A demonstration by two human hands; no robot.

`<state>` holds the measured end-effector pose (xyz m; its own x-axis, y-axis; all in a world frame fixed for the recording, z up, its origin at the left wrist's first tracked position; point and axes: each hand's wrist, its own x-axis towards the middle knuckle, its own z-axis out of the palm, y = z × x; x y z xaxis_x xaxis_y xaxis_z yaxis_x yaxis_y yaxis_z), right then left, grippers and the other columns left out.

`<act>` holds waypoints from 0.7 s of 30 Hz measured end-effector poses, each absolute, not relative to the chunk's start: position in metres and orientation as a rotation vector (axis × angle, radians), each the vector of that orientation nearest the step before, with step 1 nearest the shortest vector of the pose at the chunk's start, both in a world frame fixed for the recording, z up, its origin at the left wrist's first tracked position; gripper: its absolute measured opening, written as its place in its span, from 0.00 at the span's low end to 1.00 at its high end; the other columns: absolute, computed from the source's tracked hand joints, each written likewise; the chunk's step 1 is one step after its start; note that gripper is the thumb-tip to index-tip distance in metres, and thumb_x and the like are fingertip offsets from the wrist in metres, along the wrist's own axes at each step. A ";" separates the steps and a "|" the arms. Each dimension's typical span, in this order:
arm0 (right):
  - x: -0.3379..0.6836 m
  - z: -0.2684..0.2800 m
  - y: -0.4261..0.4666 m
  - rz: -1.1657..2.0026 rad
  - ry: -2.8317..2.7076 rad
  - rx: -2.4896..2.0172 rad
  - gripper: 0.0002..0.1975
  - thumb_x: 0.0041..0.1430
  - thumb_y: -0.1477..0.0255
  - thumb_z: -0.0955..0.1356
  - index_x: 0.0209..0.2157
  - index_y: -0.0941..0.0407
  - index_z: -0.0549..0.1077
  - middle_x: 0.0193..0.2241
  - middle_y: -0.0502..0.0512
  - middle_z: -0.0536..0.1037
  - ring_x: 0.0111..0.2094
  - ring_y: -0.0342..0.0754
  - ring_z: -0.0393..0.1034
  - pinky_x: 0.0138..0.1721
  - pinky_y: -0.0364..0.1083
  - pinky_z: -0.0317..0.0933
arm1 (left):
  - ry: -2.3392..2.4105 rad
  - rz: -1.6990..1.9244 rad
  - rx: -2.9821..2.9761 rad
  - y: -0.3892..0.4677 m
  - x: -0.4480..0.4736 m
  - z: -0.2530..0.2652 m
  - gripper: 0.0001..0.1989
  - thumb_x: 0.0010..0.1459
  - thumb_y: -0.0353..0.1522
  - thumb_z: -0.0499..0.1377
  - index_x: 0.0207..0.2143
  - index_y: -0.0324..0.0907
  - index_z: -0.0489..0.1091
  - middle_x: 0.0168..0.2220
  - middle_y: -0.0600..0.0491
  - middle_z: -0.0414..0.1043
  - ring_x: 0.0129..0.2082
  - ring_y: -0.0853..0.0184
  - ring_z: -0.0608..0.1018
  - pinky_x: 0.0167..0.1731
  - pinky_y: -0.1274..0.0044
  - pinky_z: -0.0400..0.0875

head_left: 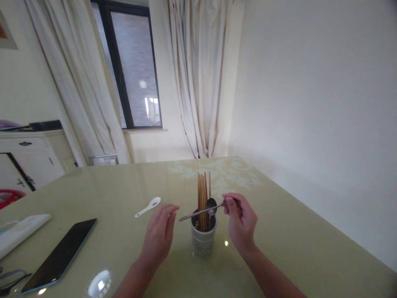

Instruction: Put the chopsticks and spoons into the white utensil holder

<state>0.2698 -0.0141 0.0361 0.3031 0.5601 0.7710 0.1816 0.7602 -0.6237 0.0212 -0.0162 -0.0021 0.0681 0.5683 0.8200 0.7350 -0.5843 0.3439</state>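
Note:
My right hand (242, 219) pinches one end of a slim metal utensil (198, 213), maybe a fork or spoon, whose head is covered by the fingers. The long handle points left, level above a grey utensil holder (203, 244) with small holes. In that holder stand several brown wooden chopsticks (203, 194) and a dark metal spoon (211, 204). Left of the handle's tip is my left hand (159, 229), its fingers loosely stretched and holding nothing. A white ceramic soup spoon (149, 207) with a blue mark lies on the table beyond the left hand.
A black-screened tablet or phone (62, 252) lies on the glossy greenish table (118, 190), at the left. A white object (21, 231) and a dark strap or cable (12, 277) sit near it. A bare wall (310, 124) borders the table's right side.

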 end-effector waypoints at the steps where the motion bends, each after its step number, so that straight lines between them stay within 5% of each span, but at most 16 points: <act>1: 0.273 0.039 -0.011 0.278 -1.187 -0.722 0.07 0.73 0.69 0.69 0.41 0.53 0.80 0.25 0.47 0.75 0.22 0.42 0.68 0.23 0.40 0.62 | -1.503 -1.465 -2.085 -0.009 0.011 -0.003 0.13 0.73 0.34 0.51 0.47 0.44 0.75 0.44 0.46 0.80 0.48 0.59 0.81 0.53 0.68 0.74; 8: 0.282 0.041 -0.002 0.227 -1.350 -0.798 0.06 0.70 0.67 0.72 0.39 0.53 0.82 0.27 0.50 0.81 0.25 0.44 0.72 0.26 0.41 0.66 | -2.224 -0.482 -1.761 0.014 -0.031 -0.019 0.24 0.73 0.34 0.49 0.67 0.42 0.65 0.67 0.38 0.69 0.65 0.48 0.71 0.60 0.56 0.65; 12: 0.273 0.034 -0.004 0.149 -1.543 -0.761 0.03 0.68 0.70 0.74 0.42 0.53 0.82 0.29 0.50 0.82 0.25 0.43 0.70 0.29 0.42 0.67 | -2.284 -0.265 -1.829 0.013 -0.030 -0.022 0.20 0.74 0.36 0.47 0.60 0.42 0.72 0.59 0.39 0.77 0.59 0.51 0.78 0.58 0.60 0.65; 17: 0.273 0.032 -0.004 0.147 -1.553 -0.781 0.05 0.69 0.69 0.72 0.42 0.54 0.81 0.29 0.51 0.80 0.26 0.45 0.70 0.29 0.43 0.66 | -2.281 -0.336 -1.911 0.015 -0.031 -0.015 0.17 0.73 0.32 0.46 0.44 0.41 0.74 0.47 0.42 0.82 0.49 0.53 0.82 0.50 0.64 0.70; 21: 0.275 0.033 -0.004 0.216 -1.526 -0.834 0.07 0.71 0.66 0.71 0.41 0.54 0.81 0.29 0.51 0.79 0.26 0.45 0.71 0.29 0.43 0.66 | -2.271 -0.901 -2.019 0.022 -0.028 -0.019 0.14 0.71 0.34 0.46 0.40 0.42 0.71 0.44 0.41 0.81 0.45 0.55 0.83 0.45 0.67 0.73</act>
